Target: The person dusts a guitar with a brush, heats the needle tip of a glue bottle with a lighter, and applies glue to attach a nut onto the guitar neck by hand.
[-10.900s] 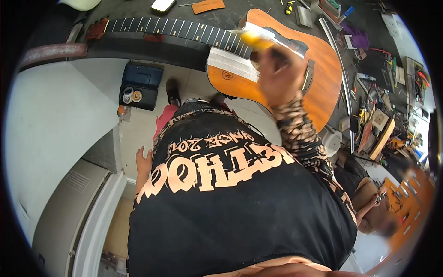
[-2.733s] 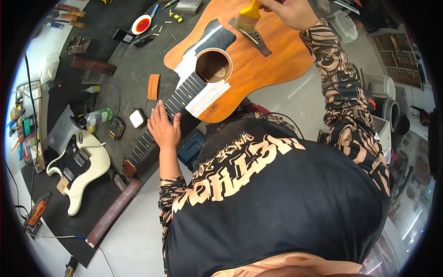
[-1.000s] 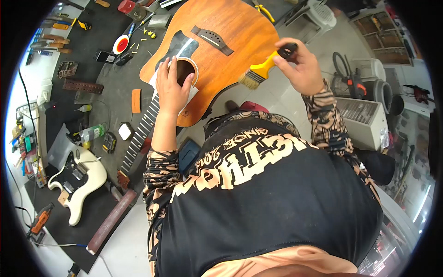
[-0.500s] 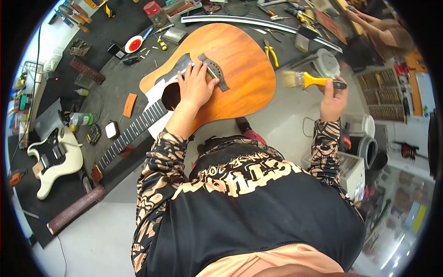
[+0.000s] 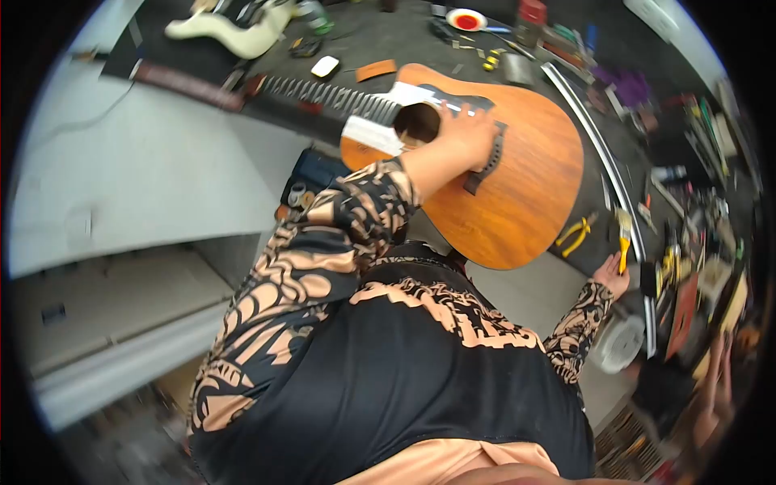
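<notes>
Dark table (image 5: 364,40) bears the guitar (image 5: 533,153); on its top I have the left hand (image 5: 467,133), fingers spread; the right hand (image 5: 612,275) clamps its fingers on the brush (image 5: 624,234). I can't read the folded shirt lettering (image 5: 408,299) or blurred guitar mark (image 5: 366,149).

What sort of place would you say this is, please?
Probably a guitar repair workshop: an acoustic guitar lies on the dark bench, a cream guitar body lies nearby, partly in view, and yellow-handled pliers are among the tools.
</notes>
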Available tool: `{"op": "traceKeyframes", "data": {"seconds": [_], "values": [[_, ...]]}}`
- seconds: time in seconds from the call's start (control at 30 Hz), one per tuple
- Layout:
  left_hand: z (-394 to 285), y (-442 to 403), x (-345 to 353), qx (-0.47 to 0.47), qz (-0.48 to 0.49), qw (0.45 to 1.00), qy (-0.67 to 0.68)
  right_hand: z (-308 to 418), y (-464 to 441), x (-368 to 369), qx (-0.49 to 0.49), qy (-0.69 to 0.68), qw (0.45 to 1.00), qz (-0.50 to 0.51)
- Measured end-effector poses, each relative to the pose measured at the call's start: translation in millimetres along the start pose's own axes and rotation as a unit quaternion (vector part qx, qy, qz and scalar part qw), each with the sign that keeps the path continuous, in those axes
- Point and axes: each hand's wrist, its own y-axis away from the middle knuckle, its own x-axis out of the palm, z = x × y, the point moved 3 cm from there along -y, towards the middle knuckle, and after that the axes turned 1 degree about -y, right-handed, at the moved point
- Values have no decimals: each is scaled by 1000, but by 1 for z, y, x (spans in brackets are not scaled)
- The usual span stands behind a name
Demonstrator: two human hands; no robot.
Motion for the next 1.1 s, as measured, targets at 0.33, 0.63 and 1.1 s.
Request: {"op": "traceKeyframes", "data": {"seconds": [0.33,0.63,1.1], "values": [[-1,-1,21,-32,-29,999,13,-26,-42,-26,27,289,955,-55],[8,19,22,-32,20,994,99,-29,35,-45,-81,483,867,-88],[24,45,32,76,-10,974,211,-20,133,-164,-88,461,876,-113]]}}
